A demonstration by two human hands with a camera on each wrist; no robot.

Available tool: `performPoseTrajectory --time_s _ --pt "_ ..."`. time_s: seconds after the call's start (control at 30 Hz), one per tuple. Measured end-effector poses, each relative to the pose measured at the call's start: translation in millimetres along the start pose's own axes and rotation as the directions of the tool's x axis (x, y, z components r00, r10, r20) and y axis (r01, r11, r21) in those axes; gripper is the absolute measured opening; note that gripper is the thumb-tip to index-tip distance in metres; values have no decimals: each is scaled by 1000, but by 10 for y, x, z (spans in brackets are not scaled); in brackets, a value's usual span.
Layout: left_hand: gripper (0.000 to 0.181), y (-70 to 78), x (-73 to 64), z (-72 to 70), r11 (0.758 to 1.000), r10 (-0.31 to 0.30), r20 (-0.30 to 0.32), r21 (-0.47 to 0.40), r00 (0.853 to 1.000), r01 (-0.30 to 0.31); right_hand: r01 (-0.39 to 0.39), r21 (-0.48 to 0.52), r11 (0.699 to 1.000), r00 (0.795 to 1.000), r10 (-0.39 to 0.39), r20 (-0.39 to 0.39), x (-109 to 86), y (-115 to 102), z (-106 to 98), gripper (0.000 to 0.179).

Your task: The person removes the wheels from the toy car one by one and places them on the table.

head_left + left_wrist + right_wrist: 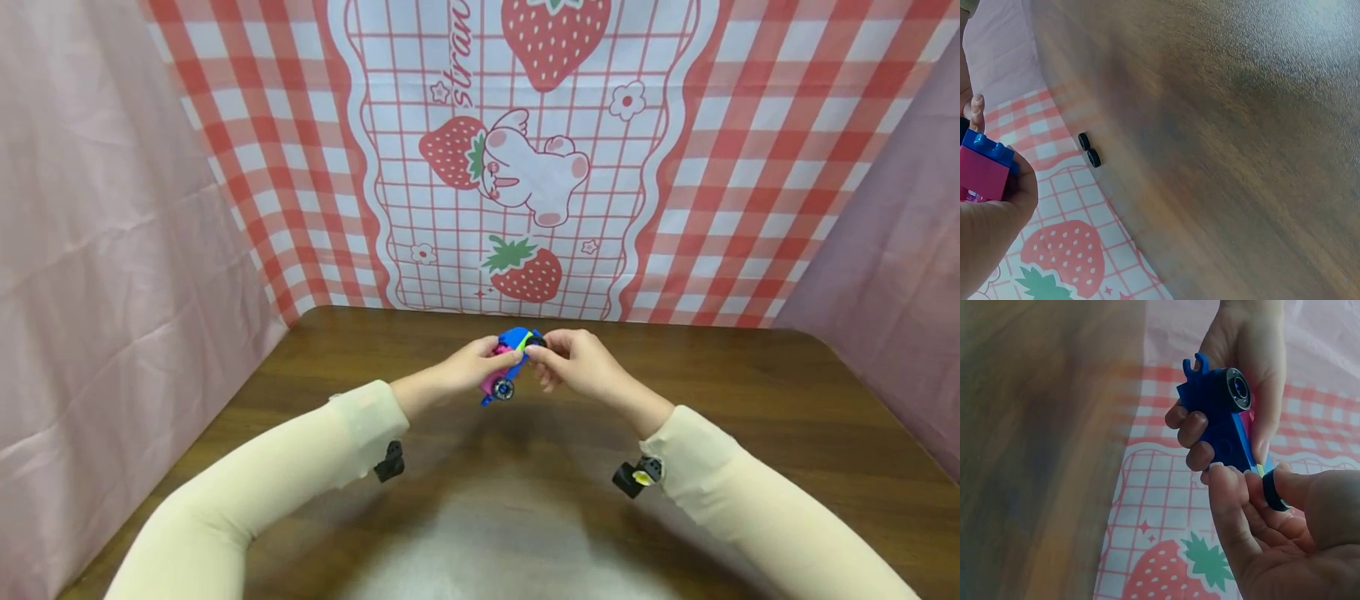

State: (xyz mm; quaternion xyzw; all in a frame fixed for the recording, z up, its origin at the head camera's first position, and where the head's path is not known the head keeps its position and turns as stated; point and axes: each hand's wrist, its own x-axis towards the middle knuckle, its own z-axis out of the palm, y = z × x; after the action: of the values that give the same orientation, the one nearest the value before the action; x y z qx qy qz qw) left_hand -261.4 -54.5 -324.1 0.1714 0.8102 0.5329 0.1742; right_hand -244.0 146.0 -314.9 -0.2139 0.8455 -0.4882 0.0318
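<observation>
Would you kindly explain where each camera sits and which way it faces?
Head: on the head, facing forward and down at left hand, right hand and toy; sleeves show.
Left wrist: on that wrist, facing the table; left hand and right fingers show.
Right wrist: on that wrist, facing the toy; both hands show.
Both wrist views share toy and strawberry cloth.

Brown wood-grain table [750, 408], rounded far corners; two small black tyres [1094, 158] close together near far edge.

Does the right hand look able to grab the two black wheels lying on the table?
Probably not yet: the right hand pinches another black wheel, though nothing visible covers the loose pair.
</observation>
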Motion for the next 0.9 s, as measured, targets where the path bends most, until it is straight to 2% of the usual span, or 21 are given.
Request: performPoseTrajectory --time_s 0.2,0.4,0.5,0.67,0.9 --pt "28 -5 16 -7 999 28 43 -29 999 -27 11 136 991 998 -19 58 -2 -13 -36 32" --pt "27 -18 11 -14 999 20 57 -29 998 -18 1 282 959 995 -29 97 -4 5 -98 35" --pt "31 -24 0 -20 1000 -4 57 -17 998 5 -6 313 950 996 -21 83 4 43 -144 37" --pt "33 -27 -12 -21 999 -33 68 -6 997 33 -76 325 943 997 71 27 5 99 -232 39" --pt "31 -32 -17 -27 999 -38 75 33 996 36 -126 338 933 989 146 -34 8 155 -336 41"
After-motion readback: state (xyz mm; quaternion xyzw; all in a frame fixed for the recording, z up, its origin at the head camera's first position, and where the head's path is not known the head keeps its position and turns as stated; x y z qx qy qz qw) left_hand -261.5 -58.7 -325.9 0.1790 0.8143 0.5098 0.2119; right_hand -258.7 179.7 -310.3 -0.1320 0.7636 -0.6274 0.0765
